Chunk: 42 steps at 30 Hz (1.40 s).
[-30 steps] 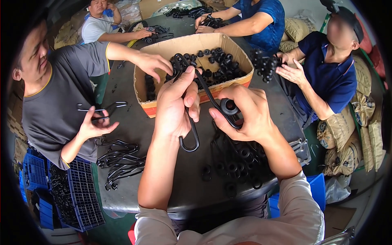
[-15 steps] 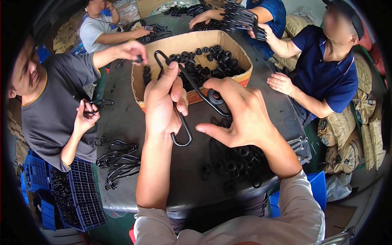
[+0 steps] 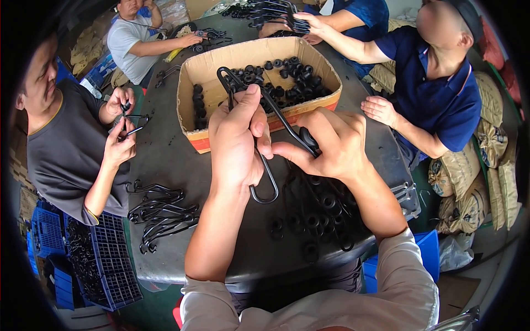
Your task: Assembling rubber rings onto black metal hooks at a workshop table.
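My left hand (image 3: 238,144) is closed around a bent black metal rod (image 3: 282,117), with one loop rising above the thumb and another hanging below the palm. At the rod's right end is a round black rubber bushing (image 3: 307,137). My right hand (image 3: 335,142) pinches it there between thumb and curled fingers, which partly hide it. Below my right hand lie black rods with rubber bushings (image 3: 313,222). Left of my left forearm is a pile of bent black rods (image 3: 165,212). Beyond my hands, a cardboard box (image 3: 202,144) holds many loose rubber bushings (image 3: 298,71).
A co-worker at the left handles a black rod (image 3: 135,131). Another at the right holds out a bundle of black rods (image 3: 273,15); more people sit at the far end. Blue crates (image 3: 113,259) stand at lower left, woven sacks (image 3: 458,171) at right. The dark table (image 3: 160,165) has rounded edges.
My right hand has closed from a spread grip onto the bushing at the rod's end. Both hands and the rod shifted slightly right. The left co-worker's hands came together; the right one's bundle moved left.
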{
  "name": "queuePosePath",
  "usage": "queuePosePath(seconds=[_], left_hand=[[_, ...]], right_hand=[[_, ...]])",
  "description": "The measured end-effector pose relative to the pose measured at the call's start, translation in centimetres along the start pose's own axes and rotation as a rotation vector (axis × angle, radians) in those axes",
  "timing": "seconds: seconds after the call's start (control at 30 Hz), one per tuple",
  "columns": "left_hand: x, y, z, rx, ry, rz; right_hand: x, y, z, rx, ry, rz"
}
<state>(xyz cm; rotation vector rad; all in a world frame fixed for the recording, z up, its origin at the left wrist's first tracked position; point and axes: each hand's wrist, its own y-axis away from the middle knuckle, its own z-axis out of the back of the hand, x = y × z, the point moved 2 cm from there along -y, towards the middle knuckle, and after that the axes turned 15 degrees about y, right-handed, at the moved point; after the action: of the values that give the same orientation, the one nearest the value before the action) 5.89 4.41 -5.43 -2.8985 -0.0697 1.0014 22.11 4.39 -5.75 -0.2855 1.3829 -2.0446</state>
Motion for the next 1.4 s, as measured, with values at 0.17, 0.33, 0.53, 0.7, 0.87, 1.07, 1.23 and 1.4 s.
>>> queuePosePath(seconds=[0.17, 0.33, 0.53, 0.7, 0.87, 1.07, 1.23, 1.4], left_hand=[[0.2, -0.3, 0.5, 0.030, 0.070, 0.028], [0.0, -0.5, 0.4, 0.037, 0.061, 0.020], [-1.3, -0.6, 0.0, 0.225, 0.090, -0.118], [-3.2, -0.3, 0.7, 0.493, 0.049, -0.306], [-3.4, 0.1, 0.3, 0.562, 0.004, -0.392], [-4.0, 0.0, 0.8, 0.670, 0.185, -0.265], [-3.6, 0.2, 0.7, 0.717, 0.294, -0.225], [-4.0, 0.8, 0.3, 0.727, 0.175, -0.375]], right_hand=[[0.0, -0.1, 0.1, 0.005, 0.024, 0.033], [-0.2, 0.1, 0.0, 0.004, 0.038, 0.029], [-0.6, -0.4, 0.2, -0.045, -0.342, -0.078], [-0.7, -0.3, 1.3, 0.323, -0.832, -0.316], [0.3, -0.5, 1.3, 0.116, -0.765, -0.195], [0.6, -1.3, 1.5, -0.041, -0.631, -0.007], [0.7, -1.1, 1.6, -0.034, -0.604, 0.021], [0.7, -0.9, 1.2, -0.052, -0.612, 0.068]])
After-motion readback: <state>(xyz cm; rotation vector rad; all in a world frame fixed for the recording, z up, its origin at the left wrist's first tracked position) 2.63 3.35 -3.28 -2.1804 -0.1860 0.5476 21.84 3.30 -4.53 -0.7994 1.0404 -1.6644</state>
